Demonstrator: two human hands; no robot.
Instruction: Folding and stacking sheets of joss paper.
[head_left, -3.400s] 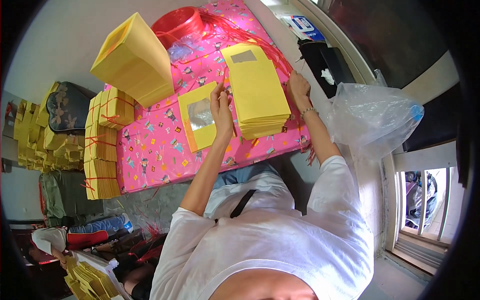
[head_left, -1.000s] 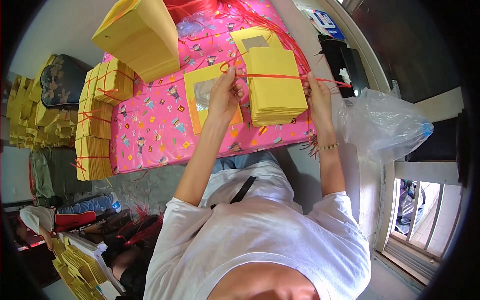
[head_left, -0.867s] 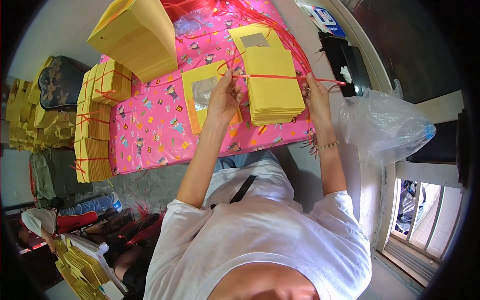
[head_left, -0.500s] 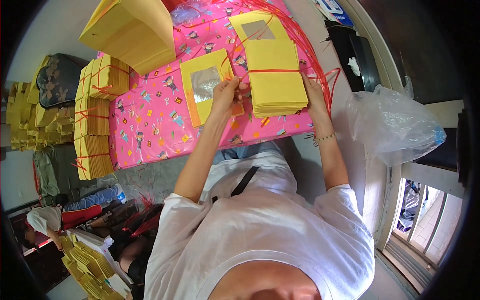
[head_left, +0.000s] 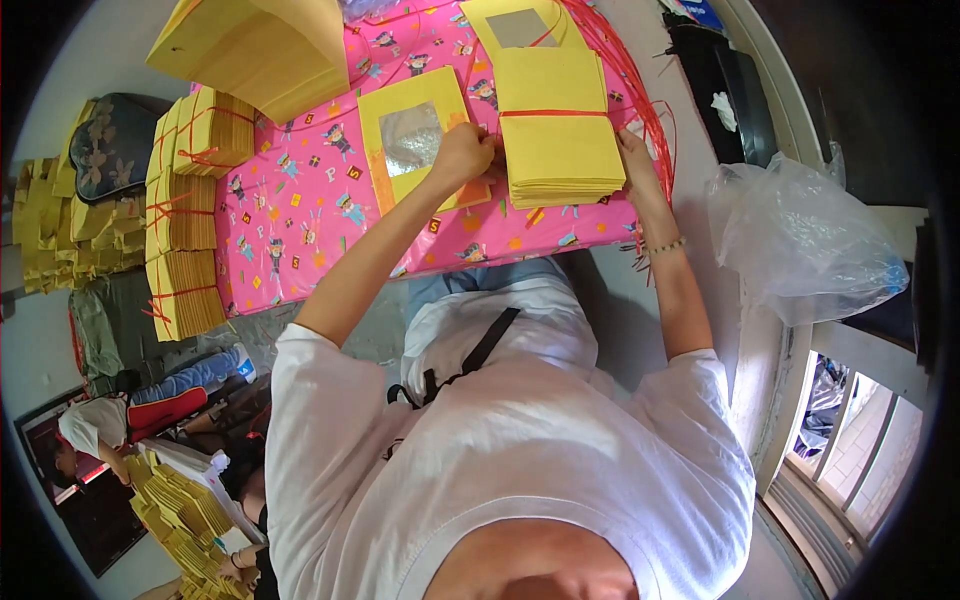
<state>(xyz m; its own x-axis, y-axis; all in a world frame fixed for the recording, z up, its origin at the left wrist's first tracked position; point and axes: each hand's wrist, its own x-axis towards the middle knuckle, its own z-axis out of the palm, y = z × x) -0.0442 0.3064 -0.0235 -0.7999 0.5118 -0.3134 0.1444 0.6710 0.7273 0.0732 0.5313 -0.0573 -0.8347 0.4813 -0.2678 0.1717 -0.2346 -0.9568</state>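
Observation:
A stack of yellow paper envelopes or sheets (head_left: 562, 165) lies on the pink-covered table in front of me, with a red ribbon (head_left: 552, 114) running across its top. At the stack's left edge is my left hand (head_left: 466, 153), knuckles up and fingers closed; a bit of red ribbon shows by the fingertips. My right hand (head_left: 641, 165) is against the stack's right side, fingers curled and partly hidden, so what they pinch cannot be made out. Under my left wrist lies a flat yellow piece with a silvery window (head_left: 410, 140). Another windowed yellow piece (head_left: 522, 30) lies behind the stack.
Loose red ribbons (head_left: 650, 110) trail along the table's right edge. Tied yellow bundles (head_left: 187, 212) line its left edge, beside a large yellow paper piece (head_left: 262, 55). A clear plastic bag (head_left: 800, 240) hangs at right. At lower left, another person (head_left: 95, 425) is near yellow stacks (head_left: 180, 510).
My left hand has rolled over, knuckles now up, and its elbow has swung outward. My right hand stays at the stack's side. The whole table sits slightly higher in view.

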